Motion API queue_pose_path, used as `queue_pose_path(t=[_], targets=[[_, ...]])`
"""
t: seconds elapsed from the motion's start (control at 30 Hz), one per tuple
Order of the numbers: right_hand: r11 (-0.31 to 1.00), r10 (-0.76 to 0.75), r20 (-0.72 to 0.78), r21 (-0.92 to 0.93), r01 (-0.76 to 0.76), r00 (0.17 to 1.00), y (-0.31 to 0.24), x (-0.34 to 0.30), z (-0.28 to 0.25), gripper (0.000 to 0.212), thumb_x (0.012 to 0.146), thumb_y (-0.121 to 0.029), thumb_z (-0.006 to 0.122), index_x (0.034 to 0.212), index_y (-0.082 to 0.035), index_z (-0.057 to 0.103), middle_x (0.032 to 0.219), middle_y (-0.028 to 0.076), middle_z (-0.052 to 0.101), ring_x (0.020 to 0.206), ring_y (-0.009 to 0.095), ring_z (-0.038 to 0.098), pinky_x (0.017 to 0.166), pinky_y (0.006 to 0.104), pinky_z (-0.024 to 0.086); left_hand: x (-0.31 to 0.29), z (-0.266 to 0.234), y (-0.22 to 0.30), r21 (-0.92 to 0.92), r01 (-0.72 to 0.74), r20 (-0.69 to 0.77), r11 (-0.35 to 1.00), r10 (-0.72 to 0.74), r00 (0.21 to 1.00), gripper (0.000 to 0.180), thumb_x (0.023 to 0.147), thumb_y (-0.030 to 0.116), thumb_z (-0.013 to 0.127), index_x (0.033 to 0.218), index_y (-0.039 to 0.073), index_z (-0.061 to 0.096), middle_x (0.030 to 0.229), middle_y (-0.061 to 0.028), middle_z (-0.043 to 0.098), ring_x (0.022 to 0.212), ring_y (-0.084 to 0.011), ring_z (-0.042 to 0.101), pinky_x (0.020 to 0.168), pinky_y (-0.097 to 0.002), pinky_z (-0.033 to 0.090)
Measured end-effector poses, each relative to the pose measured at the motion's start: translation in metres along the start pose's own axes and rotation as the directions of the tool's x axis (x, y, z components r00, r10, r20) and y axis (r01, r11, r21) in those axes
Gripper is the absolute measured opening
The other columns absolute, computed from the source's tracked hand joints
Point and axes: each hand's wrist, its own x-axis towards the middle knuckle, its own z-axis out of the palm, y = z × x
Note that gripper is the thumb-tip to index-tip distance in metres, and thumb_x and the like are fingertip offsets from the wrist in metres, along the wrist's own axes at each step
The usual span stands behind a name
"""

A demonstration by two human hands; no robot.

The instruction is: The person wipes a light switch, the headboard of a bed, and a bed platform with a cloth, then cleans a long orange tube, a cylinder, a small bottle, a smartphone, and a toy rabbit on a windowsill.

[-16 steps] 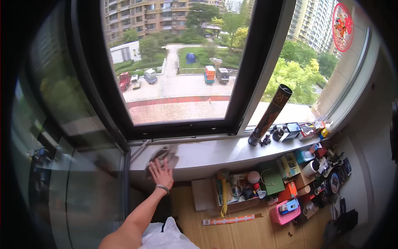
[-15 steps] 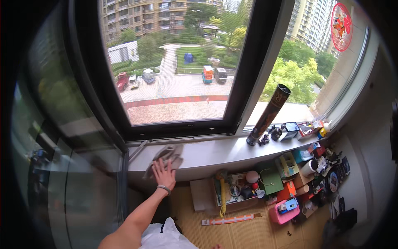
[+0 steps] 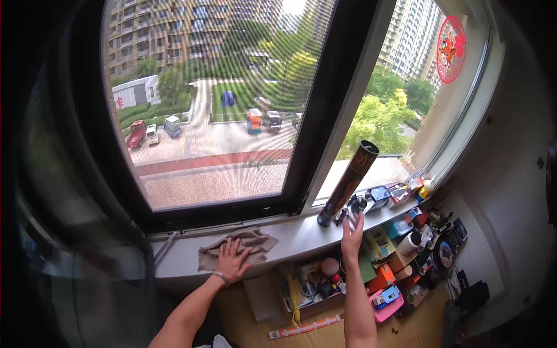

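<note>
My left hand [image 3: 233,260] lies flat with fingers spread on a grey-brown cloth [image 3: 262,241], pressing it to the white windowsill [image 3: 299,235]. The cloth is rumpled, and one edge hangs near the sill's front. Further right, my right hand [image 3: 352,236] reaches over the sill with its fingers stretched out and apart. Its fingertips are at some small dark objects [image 3: 358,205], partly hidden by the hand; whether they touch cannot be made out. Just left of those fingers, a tall dark cylindrical tube [image 3: 350,181] stands on the sill, leaning in the view.
Beyond the small objects stand a boxy item with a blue screen-like face [image 3: 380,194] and a yellow bottle [image 3: 425,190]. Below the sill are an open box of odds and ends [image 3: 316,290], a green box [image 3: 366,268] and a pink basket [image 3: 387,310]. A black-framed window [image 3: 226,216] rises behind.
My right hand has come up to the small objects on the sill. The cloth is spread wider under my left hand. The view has shifted to the right.
</note>
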Motion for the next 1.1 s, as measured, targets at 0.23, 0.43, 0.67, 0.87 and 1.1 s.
queue_pose_path(t=[0.23,0.43,0.67,0.87,1.1], targets=[[0.971,-0.027,-0.208,-0.239,-0.024,0.978,-0.003,0.109,0.037,0.107,0.071,-0.042,0.08,0.145,0.006,0.019,0.147,0.027,0.028,0.137,0.038,0.03,0.113,0.0406,0.024,0.003,-0.007,0.003,0.04,0.004,0.042,0.999,-0.005,0.999,0.059,0.09,0.057,0.046,0.142,0.03,0.04,0.152,-0.0185,0.023,0.141,-0.0434,0.015,0.11,-0.0589,0.016],[0.993,-0.083,-0.174,-0.095,0.067,0.981,0.008,0.109,0.049,0.084,0.072,-0.029,0.081,0.135,-0.001,0.035,0.122,0.018,0.058,0.114,0.031,0.055,0.097,0.0391,0.042,0.002,-0.002,0.006,0.055,0.016,0.061,0.998,-0.019,0.998,0.059,0.091,0.059,0.044,0.143,0.03,0.038,0.154,-0.0161,0.02,0.142,-0.0407,0.014,0.11,-0.0589,0.015],[0.943,-0.308,-0.116,-0.172,0.286,0.944,-0.011,0.033,0.048,0.06,0.07,-0.021,0.082,0.115,-0.001,0.049,0.108,0.016,0.051,0.099,0.03,0.054,0.086,0.0382,0.044,0.001,-0.003,0.002,0.015,0.035,0.028,0.999,-0.035,0.999,0.058,0.092,0.058,0.042,0.142,0.029,0.041,0.153,-0.0146,0.022,0.142,-0.0381,0.013,0.112,-0.0568,0.013],[0.899,-0.349,-0.128,-0.326,0.293,0.928,-0.044,-0.122,0.002,0.065,0.072,-0.016,0.081,0.124,0.004,0.048,0.122,0.018,0.05,0.112,0.028,0.051,0.097,0.0386,0.04,-0.002,-0.012,0.0,-0.092,-0.045,-0.042,0.995,0.041,0.998,0.047,0.091,0.05,0.052,0.13,0.025,0.051,0.141,-0.0086,0.04,0.136,-0.0326,0.029,0.109,-0.0539,0.02],[0.977,0.109,-0.34,0.208,-0.038,0.934,-0.058,-0.272,-0.04,0.078,0.071,-0.005,0.078,0.135,-0.003,0.033,0.119,0.01,0.054,0.104,0.019,0.056,0.085,0.0294,0.048,-0.002,-0.027,0.015,-0.423,-0.151,-0.108,0.894,0.116,0.987,0.019,0.081,0.024,0.064,0.099,0.022,0.068,0.097,-0.0035,0.062,0.098,-0.0265,0.056,0.088,-0.0411,0.041]])
